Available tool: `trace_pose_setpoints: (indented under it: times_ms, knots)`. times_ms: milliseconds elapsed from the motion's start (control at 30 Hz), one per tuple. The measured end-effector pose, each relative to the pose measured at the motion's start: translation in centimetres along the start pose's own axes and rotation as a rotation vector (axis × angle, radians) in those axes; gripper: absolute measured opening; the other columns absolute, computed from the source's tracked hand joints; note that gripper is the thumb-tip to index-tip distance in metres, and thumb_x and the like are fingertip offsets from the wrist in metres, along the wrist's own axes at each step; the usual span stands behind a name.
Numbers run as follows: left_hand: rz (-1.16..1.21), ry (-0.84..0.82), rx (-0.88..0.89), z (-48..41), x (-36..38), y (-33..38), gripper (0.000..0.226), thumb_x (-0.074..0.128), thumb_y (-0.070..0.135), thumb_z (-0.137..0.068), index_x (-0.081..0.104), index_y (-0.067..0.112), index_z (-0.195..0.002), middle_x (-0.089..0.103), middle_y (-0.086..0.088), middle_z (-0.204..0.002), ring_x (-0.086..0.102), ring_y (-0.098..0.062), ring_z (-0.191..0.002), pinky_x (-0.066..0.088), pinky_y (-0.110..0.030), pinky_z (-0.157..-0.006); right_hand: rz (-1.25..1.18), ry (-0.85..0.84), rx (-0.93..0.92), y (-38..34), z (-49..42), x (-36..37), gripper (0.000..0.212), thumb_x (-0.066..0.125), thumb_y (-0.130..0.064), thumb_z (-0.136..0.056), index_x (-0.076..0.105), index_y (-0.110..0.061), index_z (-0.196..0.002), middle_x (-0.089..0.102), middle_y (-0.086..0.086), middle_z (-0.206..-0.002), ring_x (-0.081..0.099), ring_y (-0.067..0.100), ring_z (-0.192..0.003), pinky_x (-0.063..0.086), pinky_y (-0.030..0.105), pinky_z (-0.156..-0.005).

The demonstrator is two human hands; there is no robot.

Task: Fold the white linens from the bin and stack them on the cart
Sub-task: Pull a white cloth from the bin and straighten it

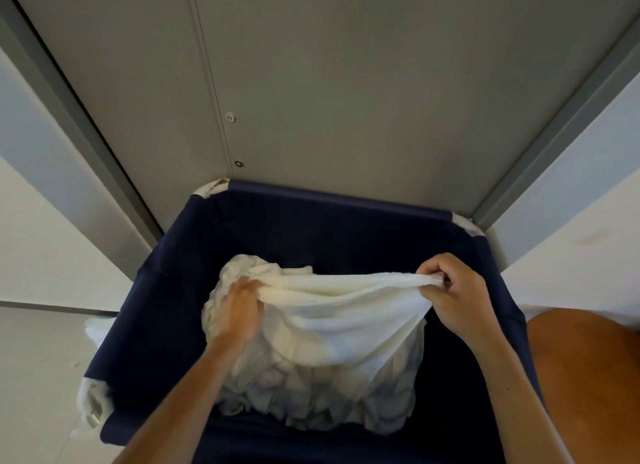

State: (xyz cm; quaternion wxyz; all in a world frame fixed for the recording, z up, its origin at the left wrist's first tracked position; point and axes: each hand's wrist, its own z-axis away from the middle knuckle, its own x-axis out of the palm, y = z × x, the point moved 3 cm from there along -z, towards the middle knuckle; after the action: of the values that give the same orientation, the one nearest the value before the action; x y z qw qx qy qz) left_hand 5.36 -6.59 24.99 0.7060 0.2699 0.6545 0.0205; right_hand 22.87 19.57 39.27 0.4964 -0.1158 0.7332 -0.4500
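Left hand (242, 311) and right hand (453, 297), fingers (437, 266) grasping a white terry linen (346, 300) stretched above the navy fabric bin (339, 200). Lift it clear and match the corners before folding.

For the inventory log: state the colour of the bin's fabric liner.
Plain dark navy blue; the bin liner shows best in the head view.

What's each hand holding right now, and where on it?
One white towel, stretched between both: right hand pinches its bunched right end, left hand grips its left end above the linen pile in the bin.
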Motion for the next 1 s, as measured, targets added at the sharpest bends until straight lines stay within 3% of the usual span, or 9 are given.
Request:
trace_pose_setpoints:
  times_ms: [100, 233, 367, 533, 600, 733, 933, 1000]
  knots:
    - [0.108, 0.201, 0.085, -1.7, -4.6, 0.8, 0.016, 0.053, 0.009, -0.092, 0.067, 0.008, -0.099, 0.060, -0.005, -0.101, 0.062, -0.026, -0.085, 0.054, -0.044, -0.073, 0.077, 0.081, 0.056, 1.5, -0.7, -0.4, 0.033, 0.053, 0.014, -0.076, 0.058, -0.018, -0.072, 0.060, -0.004, -0.081, 0.055, 0.006, -0.076, 0.041, 0.011, -0.059]
    - [0.240, 0.393, 0.171, -2.9, -9.9, 3.5, 0.013, 0.058, 0.008, -0.090, 0.067, 0.007, -0.099, 0.060, -0.008, -0.107, 0.061, -0.024, -0.081, 0.052, -0.040, -0.075, 0.115, 0.199, 0.061, 1.8, -2.0, -1.1, 0.029, 0.053, 0.009, -0.080, 0.060, -0.019, -0.080, 0.060, -0.002, -0.088, 0.053, 0.007, -0.077, 0.037, 0.017, -0.062]
    - [0.273, 0.566, 0.260, -3.1, -14.4, 5.9, 0.013, 0.063, 0.006, -0.087, 0.069, 0.002, -0.098, 0.061, -0.013, -0.104, 0.057, -0.025, -0.078, 0.047, -0.033, -0.068, 0.103, 0.326, 0.035, 0.0, -3.3, -2.4, 0.029, 0.051, 0.006, -0.081, 0.065, -0.017, -0.091, 0.056, -0.008, -0.092, 0.044, 0.005, -0.078, 0.034, 0.004, -0.063]
    - [0.290, 0.731, 0.319, -3.0, -18.9, 8.2, 0.009, 0.063, 0.003, -0.083, 0.066, 0.000, -0.091, 0.059, -0.016, -0.096, 0.045, -0.011, -0.079, 0.038, -0.024, -0.067, 0.066, 0.485, -0.014, -2.9, -4.7, -4.4, 0.023, 0.050, -0.001, -0.085, 0.065, -0.012, -0.098, 0.056, -0.001, -0.101, 0.045, 0.005, -0.084, 0.030, 0.015, -0.069]
    - [0.294, 0.759, 0.329, -3.2, -19.8, 8.7, 0.010, 0.064, 0.005, -0.084, 0.065, 0.000, -0.092, 0.059, -0.017, -0.097, 0.042, -0.006, -0.081, 0.036, -0.019, -0.069, 0.010, 0.514, -0.006, -3.7, -5.0, -4.9, 0.020, 0.049, -0.006, -0.089, 0.062, -0.016, -0.100, 0.057, -0.005, -0.097, 0.047, 0.007, -0.084, 0.034, 0.016, -0.065]
    - [0.307, 0.769, 0.387, -3.8, -21.3, 9.6, 0.010, 0.061, 0.006, -0.084, 0.065, -0.001, -0.091, 0.058, -0.017, -0.099, 0.039, -0.001, -0.083, 0.033, -0.008, -0.068, -0.042, 0.524, -0.009, -4.6, -5.5, -5.8, 0.017, 0.047, -0.011, -0.093, 0.059, -0.019, -0.102, 0.056, -0.010, -0.091, 0.047, 0.005, -0.080, 0.034, 0.004, -0.059]
    - [0.293, 0.752, 0.384, -4.7, -23.2, 10.5, 0.011, 0.055, 0.005, -0.086, 0.064, 0.001, -0.091, 0.063, -0.015, -0.095, 0.045, -0.011, -0.076, 0.030, -0.009, -0.066, -0.009, 0.525, -0.026, -5.3, -6.2, -6.8, 0.022, 0.048, -0.013, -0.094, 0.062, -0.021, -0.109, 0.058, -0.010, -0.094, 0.049, 0.006, -0.084, 0.034, 0.004, -0.059]
    - [0.286, 0.713, 0.372, -4.9, -23.7, 10.5, 0.011, 0.054, 0.005, -0.087, 0.062, 0.002, -0.093, 0.063, -0.013, -0.094, 0.045, -0.012, -0.075, 0.029, -0.006, -0.065, -0.015, 0.537, -0.034, -5.4, -6.3, -7.0, 0.024, 0.049, -0.014, -0.094, 0.063, -0.020, -0.113, 0.058, -0.011, -0.098, 0.051, 0.008, -0.089, 0.036, 0.010, -0.064]
